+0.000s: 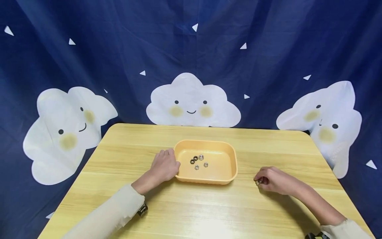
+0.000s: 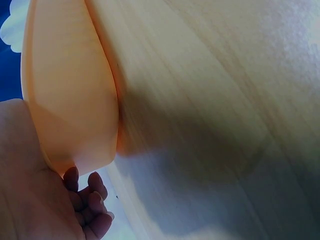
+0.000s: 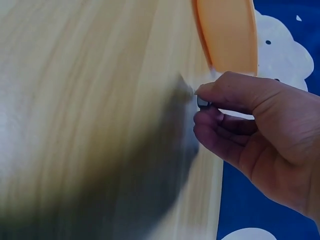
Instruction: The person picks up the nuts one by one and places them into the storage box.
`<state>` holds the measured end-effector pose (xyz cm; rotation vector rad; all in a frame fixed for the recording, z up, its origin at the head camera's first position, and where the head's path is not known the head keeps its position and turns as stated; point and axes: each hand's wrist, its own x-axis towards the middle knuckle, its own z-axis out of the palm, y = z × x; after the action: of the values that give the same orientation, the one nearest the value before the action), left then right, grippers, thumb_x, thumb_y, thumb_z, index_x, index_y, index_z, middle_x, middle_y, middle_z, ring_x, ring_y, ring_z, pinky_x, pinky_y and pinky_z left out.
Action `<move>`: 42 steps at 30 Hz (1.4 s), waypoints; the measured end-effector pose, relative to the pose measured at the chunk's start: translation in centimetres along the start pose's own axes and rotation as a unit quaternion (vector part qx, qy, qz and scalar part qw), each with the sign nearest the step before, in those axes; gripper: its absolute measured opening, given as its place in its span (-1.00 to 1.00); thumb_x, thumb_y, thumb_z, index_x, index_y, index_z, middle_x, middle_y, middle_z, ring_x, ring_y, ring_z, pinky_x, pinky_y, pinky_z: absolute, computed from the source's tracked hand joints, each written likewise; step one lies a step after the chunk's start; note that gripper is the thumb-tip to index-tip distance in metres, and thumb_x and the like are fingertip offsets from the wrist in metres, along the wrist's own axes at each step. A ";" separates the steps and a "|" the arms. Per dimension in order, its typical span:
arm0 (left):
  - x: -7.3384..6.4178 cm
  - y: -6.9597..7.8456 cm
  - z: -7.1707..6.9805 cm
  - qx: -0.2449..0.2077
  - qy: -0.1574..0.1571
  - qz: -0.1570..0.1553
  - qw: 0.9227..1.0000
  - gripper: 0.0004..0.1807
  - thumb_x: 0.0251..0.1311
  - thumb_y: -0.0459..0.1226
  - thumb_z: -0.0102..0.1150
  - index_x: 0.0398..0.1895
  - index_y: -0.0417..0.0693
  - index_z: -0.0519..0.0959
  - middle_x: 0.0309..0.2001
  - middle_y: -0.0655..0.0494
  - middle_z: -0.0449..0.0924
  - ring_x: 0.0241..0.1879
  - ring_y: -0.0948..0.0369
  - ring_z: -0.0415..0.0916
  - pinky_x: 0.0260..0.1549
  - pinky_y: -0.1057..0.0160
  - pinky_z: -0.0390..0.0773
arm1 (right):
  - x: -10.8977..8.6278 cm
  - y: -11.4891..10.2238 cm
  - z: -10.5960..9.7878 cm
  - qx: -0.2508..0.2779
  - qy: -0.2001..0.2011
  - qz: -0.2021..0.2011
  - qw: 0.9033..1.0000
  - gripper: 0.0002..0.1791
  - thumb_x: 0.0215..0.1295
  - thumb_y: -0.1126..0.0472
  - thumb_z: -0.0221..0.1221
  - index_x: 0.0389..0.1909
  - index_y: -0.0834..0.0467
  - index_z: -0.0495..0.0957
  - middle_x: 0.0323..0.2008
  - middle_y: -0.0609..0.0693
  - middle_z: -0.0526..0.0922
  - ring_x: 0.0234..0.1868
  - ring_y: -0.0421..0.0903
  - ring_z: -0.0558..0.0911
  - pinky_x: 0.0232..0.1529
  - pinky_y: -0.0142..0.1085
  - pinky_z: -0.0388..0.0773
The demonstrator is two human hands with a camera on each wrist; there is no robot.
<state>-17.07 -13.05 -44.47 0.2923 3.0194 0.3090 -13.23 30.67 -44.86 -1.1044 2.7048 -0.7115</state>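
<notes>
A shallow orange plastic tray [image 1: 221, 166] stands on the table. Two dark hex nuts [image 1: 192, 161] and three silver ones [image 1: 201, 157] lie on its floor, left of the middle. My left hand [image 1: 165, 165] grips the tray's left end at the rim; in the left wrist view its curled fingers [image 2: 97, 200] show beside the tray's outer wall [image 2: 75, 100]. To the right of the tray, my right hand [image 1: 276, 181] pinches a metal nut [image 3: 202, 102] between thumb and fingertips, low over the table. Fingers partly hide this nut.
The wood-grain table [image 1: 191, 205] has rounded far corners. Behind it hangs a dark blue curtain [image 1: 125, 39] printed with white smiling clouds. Both forearms, in light sleeves [image 1: 110, 212], reach in from the near side.
</notes>
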 end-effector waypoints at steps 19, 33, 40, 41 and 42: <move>0.0 -0.1 0.0 0.010 0.004 0.005 1.000 -0.72 0.37 -0.13 -0.05 -0.22 -0.22 0.35 -0.35 -0.04 0.35 -0.28 0.01 0.30 -0.17 0.08 0.33 | 1.1 0.1 -2.0 -0.002 0.035 -0.019 0.999 -0.82 0.19 0.43 0.34 -0.18 0.23 0.72 -0.29 -0.08 0.73 -0.32 -0.46 0.57 -0.38 -0.43 0.62; 0.1 -0.1 0.0 0.006 0.001 0.001 1.000 -0.70 0.36 -0.12 -0.03 -0.19 -0.24 0.37 -0.33 -0.03 0.36 -0.26 0.02 0.31 -0.15 0.09 0.33 | 2.9 -0.4 -3.8 -0.027 0.057 -0.034 0.997 -0.82 0.23 0.43 0.32 -0.17 0.20 0.74 -0.29 -0.14 0.69 -0.33 -0.46 0.53 -0.39 -0.39 0.60; 0.1 0.0 -0.1 0.007 0.003 0.003 1.000 -0.69 0.36 -0.12 -0.02 -0.18 -0.25 0.38 -0.33 -0.04 0.37 -0.25 0.02 0.32 -0.14 0.08 0.34 | 4.3 -1.1 -4.7 -0.034 0.047 -0.031 0.998 -0.83 0.28 0.43 0.29 -0.15 0.22 0.73 -0.29 -0.13 0.67 -0.31 -0.43 0.55 -0.35 -0.38 0.62; 0.0 0.0 -0.1 0.007 0.003 0.003 1.000 -0.69 0.36 -0.12 -0.02 -0.17 -0.25 0.38 -0.33 -0.04 0.37 -0.25 0.01 0.32 -0.14 0.08 0.34 | 4.6 -1.1 -4.8 -0.036 0.046 -0.032 0.998 -0.83 0.28 0.43 0.29 -0.15 0.22 0.73 -0.29 -0.13 0.67 -0.31 -0.43 0.55 -0.34 -0.38 0.62; 0.0 0.0 -0.1 0.006 0.001 0.003 1.000 -0.69 0.36 -0.12 -0.03 -0.17 -0.25 0.37 -0.33 -0.04 0.37 -0.25 0.02 0.31 -0.14 0.09 0.33 | 4.8 -1.2 -4.9 -0.038 0.044 -0.032 0.998 -0.84 0.30 0.42 0.29 -0.14 0.21 0.73 -0.29 -0.12 0.67 -0.31 -0.42 0.55 -0.34 -0.38 0.62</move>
<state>-17.09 -13.11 -44.36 0.3011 3.0238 0.2932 -17.40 28.41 -39.78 -1.2104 2.8032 -0.6892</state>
